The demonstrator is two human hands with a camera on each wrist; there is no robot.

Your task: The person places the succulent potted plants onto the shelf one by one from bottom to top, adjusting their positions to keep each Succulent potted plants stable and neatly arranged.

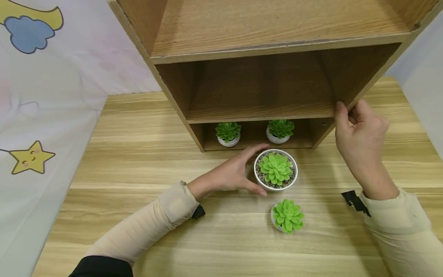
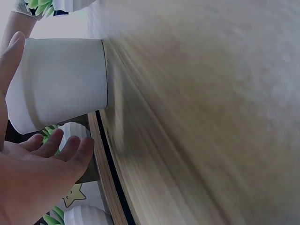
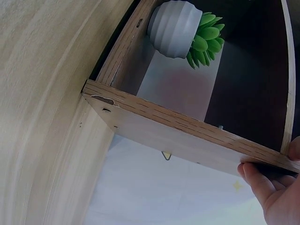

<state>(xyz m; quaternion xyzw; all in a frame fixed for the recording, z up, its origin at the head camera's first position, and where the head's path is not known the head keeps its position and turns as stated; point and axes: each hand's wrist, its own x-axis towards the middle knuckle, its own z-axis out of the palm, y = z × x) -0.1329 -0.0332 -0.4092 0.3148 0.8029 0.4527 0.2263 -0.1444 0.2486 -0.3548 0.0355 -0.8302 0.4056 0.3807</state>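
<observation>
A white round pot with a green succulent in gravel [image 1: 275, 169] stands upright on the wooden table just in front of the shelf. My left hand [image 1: 238, 173] is spread beside its left side, thumb toward the near side and fingers toward the far side. In the left wrist view, the fingers [image 2: 70, 152] stand apart near the smooth pot wall [image 2: 61, 82]. My right hand [image 1: 363, 134] grips the front edge of the right side panel of the wooden shelf [image 1: 238, 54], thumb inside and fingers outside. In the right wrist view, fingertips [image 3: 255, 178] press against that panel.
Two small potted succulents, one at left [image 1: 228, 134] and one at right [image 1: 279, 131], sit in the bottom compartment. Another small potted succulent [image 1: 287, 216] stands on the table [image 1: 221, 238] nearer me. A printed cloth [image 1: 69, 84] hangs at left.
</observation>
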